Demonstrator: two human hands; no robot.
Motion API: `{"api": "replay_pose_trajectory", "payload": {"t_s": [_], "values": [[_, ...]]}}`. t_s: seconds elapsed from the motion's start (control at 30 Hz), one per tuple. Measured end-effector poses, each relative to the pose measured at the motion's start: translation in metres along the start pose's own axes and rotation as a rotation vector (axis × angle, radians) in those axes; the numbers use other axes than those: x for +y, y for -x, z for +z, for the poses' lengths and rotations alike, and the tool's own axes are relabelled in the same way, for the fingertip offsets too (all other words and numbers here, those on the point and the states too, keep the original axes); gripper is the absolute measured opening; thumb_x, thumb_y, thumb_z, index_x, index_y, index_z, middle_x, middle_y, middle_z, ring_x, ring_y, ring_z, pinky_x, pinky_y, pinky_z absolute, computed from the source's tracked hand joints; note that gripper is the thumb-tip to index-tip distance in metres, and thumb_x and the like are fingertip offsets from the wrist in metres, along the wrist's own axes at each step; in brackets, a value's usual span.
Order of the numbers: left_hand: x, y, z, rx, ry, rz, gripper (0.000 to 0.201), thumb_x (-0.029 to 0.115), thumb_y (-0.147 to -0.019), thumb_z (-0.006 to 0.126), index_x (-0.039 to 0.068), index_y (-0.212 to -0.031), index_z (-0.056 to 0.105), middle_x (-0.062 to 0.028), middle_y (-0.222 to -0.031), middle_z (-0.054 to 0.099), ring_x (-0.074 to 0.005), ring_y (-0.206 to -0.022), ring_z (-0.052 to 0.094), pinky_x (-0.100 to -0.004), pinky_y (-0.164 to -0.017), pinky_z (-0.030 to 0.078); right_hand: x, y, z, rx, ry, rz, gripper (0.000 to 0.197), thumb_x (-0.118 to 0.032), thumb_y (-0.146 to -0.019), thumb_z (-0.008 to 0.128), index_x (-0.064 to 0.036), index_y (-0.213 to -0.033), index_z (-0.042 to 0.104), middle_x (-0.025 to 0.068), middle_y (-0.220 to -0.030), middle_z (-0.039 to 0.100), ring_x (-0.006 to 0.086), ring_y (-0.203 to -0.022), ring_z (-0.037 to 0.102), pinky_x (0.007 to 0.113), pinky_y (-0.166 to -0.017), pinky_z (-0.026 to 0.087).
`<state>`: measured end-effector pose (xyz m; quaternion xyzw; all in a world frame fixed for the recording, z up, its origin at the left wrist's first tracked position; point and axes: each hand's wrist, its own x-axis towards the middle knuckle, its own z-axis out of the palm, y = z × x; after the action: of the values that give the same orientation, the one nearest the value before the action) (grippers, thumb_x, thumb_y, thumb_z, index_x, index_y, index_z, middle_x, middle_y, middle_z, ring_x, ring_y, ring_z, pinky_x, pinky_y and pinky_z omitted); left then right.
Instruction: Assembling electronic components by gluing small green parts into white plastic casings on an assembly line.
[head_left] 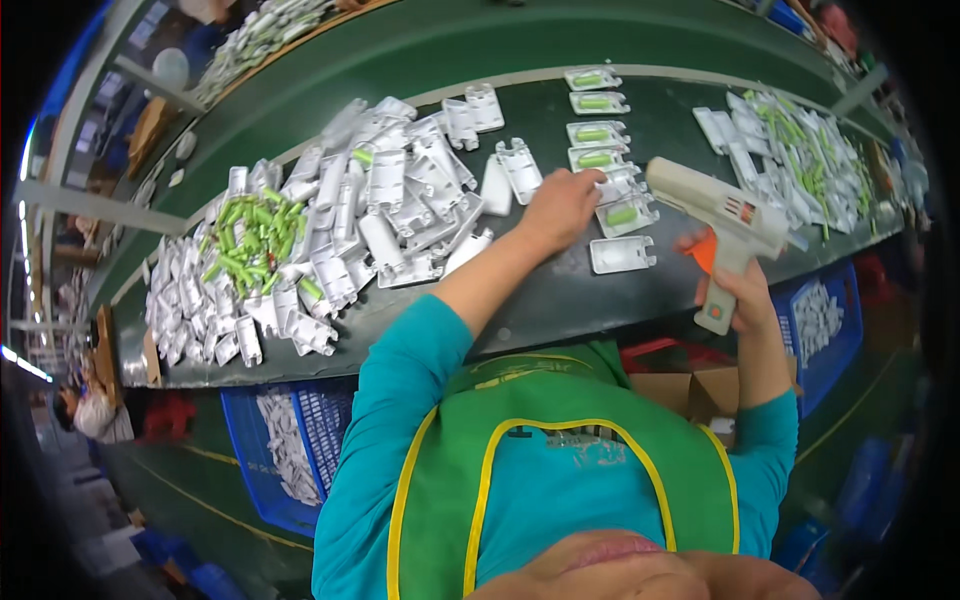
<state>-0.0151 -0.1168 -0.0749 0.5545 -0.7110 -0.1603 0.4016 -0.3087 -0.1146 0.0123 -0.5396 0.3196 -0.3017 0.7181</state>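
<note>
In my right hand (735,295) is a cream-coloured hot glue gun (715,215) with an orange trigger, its nose pointing left over the row. The fingers wrap its handle. My left hand (565,205) reaches across the bench with curled fingers, their tips at the left end of a white plastic casing (622,188). What the fingertips pinch, if anything, is hidden. A column of open white casings runs away from me; several hold a green cylinder (597,159). The nearest casing (620,255) has no cylinder in it.
A large pile of white casings (400,190) covers the dark bench (540,310) at left, with a heap of green cylinders (255,240) on it. Another mixed pile (800,160) lies at right. Blue crates (270,460) of white parts stand below the bench.
</note>
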Motion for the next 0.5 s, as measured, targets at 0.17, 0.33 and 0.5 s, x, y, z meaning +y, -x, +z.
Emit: {"api": "replay_pose_trajectory", "payload": {"t_s": [0.17,0.33,0.5], "values": [[0.003,0.007,-0.001,0.007,-0.013,0.012,0.023,0.009,-0.088,0.052,0.008,-0.11,0.057,-0.0173,-0.091,0.06,-0.0357,-0.088,0.058,-0.0444,-0.079,0.047,-0.002,-0.001,0.003,0.045,0.084,0.044,0.053,-0.021,-0.087,0.061,-0.0001,-0.132,0.042,0.0132,-0.119,0.057,0.0216,-0.107,0.058,0.029,-0.064,0.052],[-0.002,0.007,0.0,0.111,0.058,0.003,0.029,0.0,-0.083,0.054,0.006,-0.111,0.054,-0.0145,-0.107,0.056,-0.0315,-0.091,0.059,-0.038,-0.081,0.049,-0.009,-0.013,0.007,0.041,0.159,0.101,0.051,-0.023,-0.088,0.061,-0.0003,-0.13,0.044,0.012,-0.117,0.058,0.0211,-0.105,0.06,0.029,-0.065,0.051],[0.002,0.006,0.003,0.135,0.036,-0.014,0.035,0.003,-0.077,0.063,0.007,-0.111,0.055,-0.0132,-0.111,0.055,-0.0315,-0.095,0.058,-0.0379,-0.082,0.049,-0.018,-0.015,0.005,0.075,0.195,0.108,0.051,-0.025,-0.088,0.06,0.0,-0.129,0.045,0.011,-0.113,0.06,0.0201,-0.101,0.061,0.028,-0.065,0.051]]}}
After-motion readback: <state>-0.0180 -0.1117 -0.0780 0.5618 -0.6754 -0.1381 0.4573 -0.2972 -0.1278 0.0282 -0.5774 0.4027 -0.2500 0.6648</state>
